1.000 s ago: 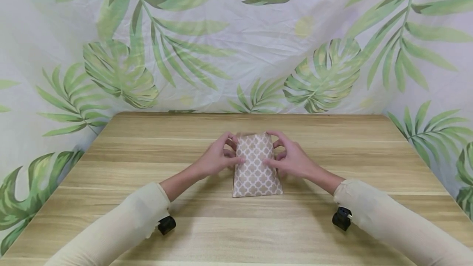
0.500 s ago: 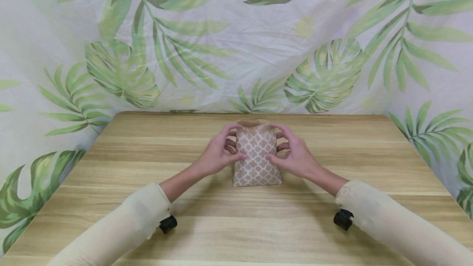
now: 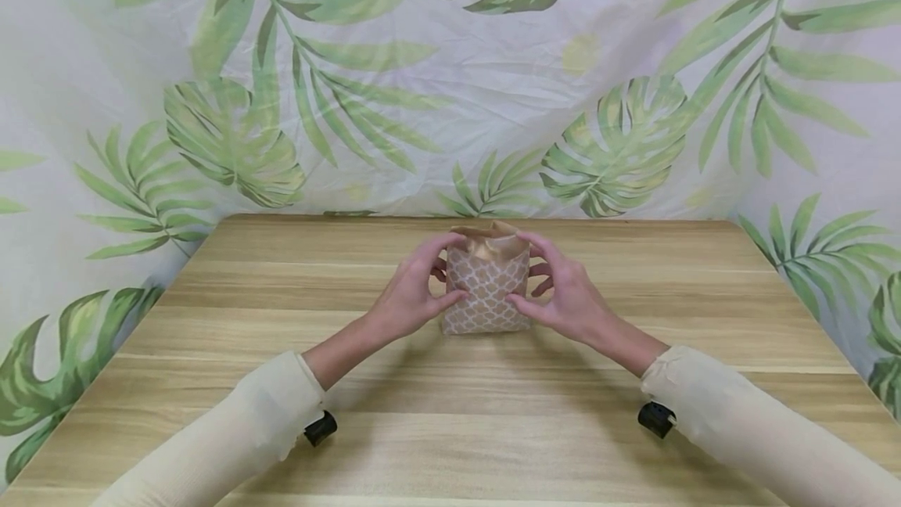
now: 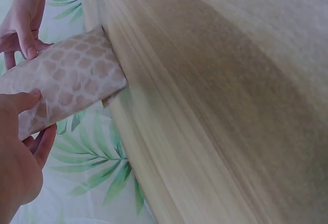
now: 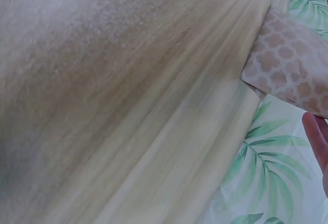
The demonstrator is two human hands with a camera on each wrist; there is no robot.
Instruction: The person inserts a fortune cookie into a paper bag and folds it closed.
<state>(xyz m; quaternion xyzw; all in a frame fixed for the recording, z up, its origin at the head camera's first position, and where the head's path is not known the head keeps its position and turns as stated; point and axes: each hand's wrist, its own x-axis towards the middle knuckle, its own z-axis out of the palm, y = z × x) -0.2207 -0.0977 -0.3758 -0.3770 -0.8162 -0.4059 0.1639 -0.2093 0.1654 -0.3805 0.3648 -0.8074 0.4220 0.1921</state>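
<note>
A small brown paper bag [image 3: 486, 288] with a white lattice print stands upright near the back middle of the table, its mouth parted at the top. My left hand [image 3: 422, 288] grips its left side, thumb on the front face and fingers at the side and top edge. On the opposite side my right hand [image 3: 563, 288] holds it in the same way. In the left wrist view the printed face of the paper bag [image 4: 77, 75] shows between both hands. The right wrist view catches the bag's lower part [image 5: 287, 65] and some right fingers [image 5: 315, 137]. The bag's inside is mostly hidden.
A wood-grain table [image 3: 450, 429] stretches under both arms. Behind it hangs a white cloth with green leaf prints [image 3: 450, 84]. Small black cameras sit under the left cuff [image 3: 321, 429] and the right cuff [image 3: 657, 419].
The bag has tilted up from leaning back to upright, its base shifting away toward the back. Its top has parted, showing the plain brown inside. Both hands kept hold of its sides.
</note>
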